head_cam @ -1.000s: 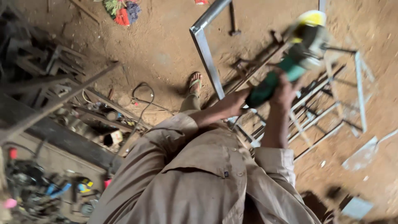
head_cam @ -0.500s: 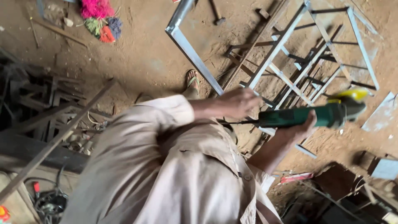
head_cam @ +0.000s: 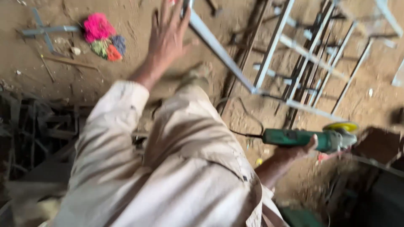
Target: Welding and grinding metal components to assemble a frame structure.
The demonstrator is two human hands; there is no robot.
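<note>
Since half a sec ago the green angle grinder [head_cam: 309, 139] dropped low to my right, and my left hand [head_cam: 167, 35] let go and swung up. Right hand [head_cam: 296, 151] grips the grinder body, yellow disc guard [head_cam: 341, 126] pointing right, above the dirt floor [head_cam: 67, 80]. Left hand is spread wide, empty, near a grey metal frame [head_cam: 269, 63]. Pink-and-orange cloth bundle [head_cam: 102, 35] lies further left.

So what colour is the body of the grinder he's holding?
Green, with a yellow guard at the head; the angle grinder shows in the head view, held in the right hand.
</note>
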